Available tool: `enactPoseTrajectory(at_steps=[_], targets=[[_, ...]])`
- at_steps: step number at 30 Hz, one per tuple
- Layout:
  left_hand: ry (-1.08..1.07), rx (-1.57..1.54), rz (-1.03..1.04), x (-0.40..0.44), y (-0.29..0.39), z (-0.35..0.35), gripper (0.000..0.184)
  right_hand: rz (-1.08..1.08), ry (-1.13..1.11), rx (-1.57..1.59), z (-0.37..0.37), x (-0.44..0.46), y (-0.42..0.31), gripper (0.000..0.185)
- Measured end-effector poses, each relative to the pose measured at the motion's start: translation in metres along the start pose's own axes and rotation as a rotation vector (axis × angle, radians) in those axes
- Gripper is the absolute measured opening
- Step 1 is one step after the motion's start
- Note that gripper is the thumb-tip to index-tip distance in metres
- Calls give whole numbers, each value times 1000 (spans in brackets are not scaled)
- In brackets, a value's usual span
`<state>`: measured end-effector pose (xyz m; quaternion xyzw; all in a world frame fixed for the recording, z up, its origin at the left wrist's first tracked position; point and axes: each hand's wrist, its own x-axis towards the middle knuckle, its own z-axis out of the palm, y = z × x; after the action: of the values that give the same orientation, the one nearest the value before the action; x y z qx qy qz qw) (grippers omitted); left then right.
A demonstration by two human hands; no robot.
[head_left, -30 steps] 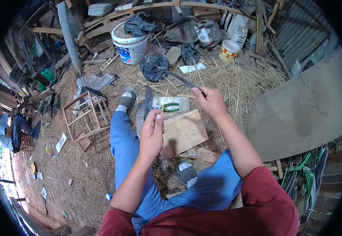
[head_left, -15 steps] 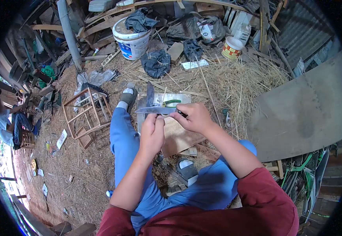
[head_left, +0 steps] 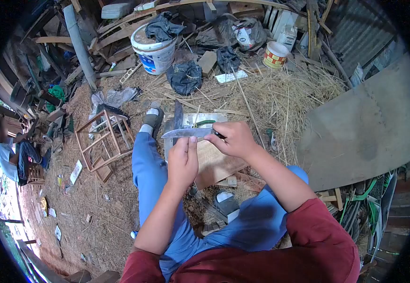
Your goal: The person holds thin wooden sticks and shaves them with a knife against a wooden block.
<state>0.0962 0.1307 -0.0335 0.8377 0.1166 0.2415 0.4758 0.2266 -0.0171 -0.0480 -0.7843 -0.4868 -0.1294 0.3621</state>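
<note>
My right hand (head_left: 231,139) is wrapped round the black handle of a knife (head_left: 184,133), whose blade points left. The blade lies across the fingertips of my left hand (head_left: 183,155). That hand is closed in a pinch on a thin pale strip, whose upper end (head_left: 197,114) rises above the blade. Beyond the knife are green-handled pliers (head_left: 206,122), partly hidden, and a dark upright blade (head_left: 178,113). A wooden board (head_left: 217,162) lies below my hands, between my legs.
Ahead stand a white bucket (head_left: 154,54) and a small red-yellow tub (head_left: 275,55). A wooden frame (head_left: 102,141) is at left, a large flat sheet (head_left: 356,132) at right. Another person (head_left: 9,151) sits at far left. Straw covers the ground.
The knife in my right hand has swung from pointing up and away to lying across my left fingertips. Over the last half second both hands have barely moved.
</note>
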Motion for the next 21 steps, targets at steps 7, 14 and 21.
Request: enactPoseTrajectory(at_steps=[7, 14, 21], targets=[[71, 28, -44, 0, 7, 4, 34, 7, 0, -11, -3, 0, 2, 45], [8, -52, -74, -3, -1, 9, 33, 26, -53, 4, -2, -3, 7, 46], [42, 14, -24, -3, 4, 10, 33, 12, -29, 7, -2, -2, 5, 46]])
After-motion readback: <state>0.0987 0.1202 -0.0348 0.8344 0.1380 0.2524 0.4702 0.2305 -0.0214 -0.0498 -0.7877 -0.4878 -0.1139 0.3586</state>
